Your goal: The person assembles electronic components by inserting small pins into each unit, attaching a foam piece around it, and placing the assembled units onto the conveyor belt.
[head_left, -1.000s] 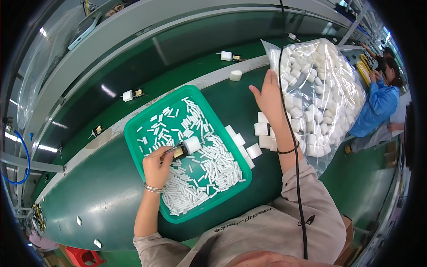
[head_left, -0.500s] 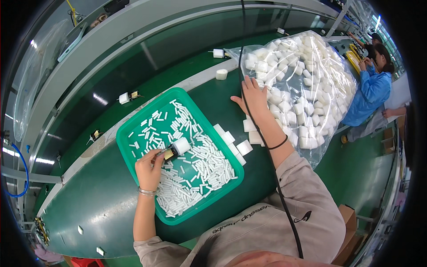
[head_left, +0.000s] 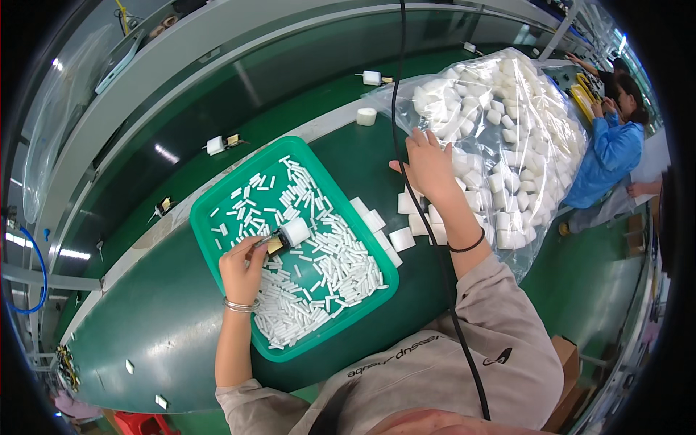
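Green bench surface [head_left: 167,326] is seen from the head view, with a green tray [head_left: 217,210] of small white pieces resting on it. A small white cylindrical part [head_left: 293,232] is pinched in the closed fingers of the left hand [head_left: 243,268] above the tray, as half a second earlier. The right hand [head_left: 429,163], fingers spread open, has been moved up onto the clear bag of white parts [head_left: 507,130], beside loose white blocks [head_left: 401,238]

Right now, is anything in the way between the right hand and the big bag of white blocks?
Nothing visible. The right hand already rests at the clear bag of white blocks; only a thin black cable hangs across in front of it.
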A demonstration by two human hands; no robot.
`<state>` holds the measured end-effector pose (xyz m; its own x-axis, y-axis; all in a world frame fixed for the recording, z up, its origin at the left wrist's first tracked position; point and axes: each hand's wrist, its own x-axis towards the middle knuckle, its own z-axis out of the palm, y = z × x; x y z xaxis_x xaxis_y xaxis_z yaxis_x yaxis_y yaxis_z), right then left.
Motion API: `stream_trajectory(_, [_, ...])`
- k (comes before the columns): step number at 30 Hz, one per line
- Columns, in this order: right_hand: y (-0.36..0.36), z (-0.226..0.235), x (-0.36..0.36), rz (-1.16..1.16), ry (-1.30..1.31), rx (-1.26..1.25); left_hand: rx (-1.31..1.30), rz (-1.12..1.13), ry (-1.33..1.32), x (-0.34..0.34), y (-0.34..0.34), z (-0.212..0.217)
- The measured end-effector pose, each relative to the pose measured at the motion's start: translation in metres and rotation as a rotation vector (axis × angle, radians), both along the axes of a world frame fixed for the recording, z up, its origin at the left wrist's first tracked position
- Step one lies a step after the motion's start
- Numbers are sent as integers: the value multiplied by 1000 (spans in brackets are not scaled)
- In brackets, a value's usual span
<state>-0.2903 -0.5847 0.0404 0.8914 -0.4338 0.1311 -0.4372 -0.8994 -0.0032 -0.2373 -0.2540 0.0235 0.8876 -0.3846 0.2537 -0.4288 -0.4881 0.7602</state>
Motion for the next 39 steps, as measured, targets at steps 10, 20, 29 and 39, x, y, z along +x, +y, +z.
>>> stream_trajectory(10, [85,9,-2,652,-184,106,-728,246,376,40,38,13])
stream_trajectory(20, [158,-1,-23,1086,-89,316,-904,1029,188,191,238,-37])
stream_trajectory(29, [149,-13,-11,1136,-127,415,-484,1124,341,241,243,-35])
stream_trajectory(39, [155,-22,-19,1521,134,502,792,206,-157,216,86,-2])
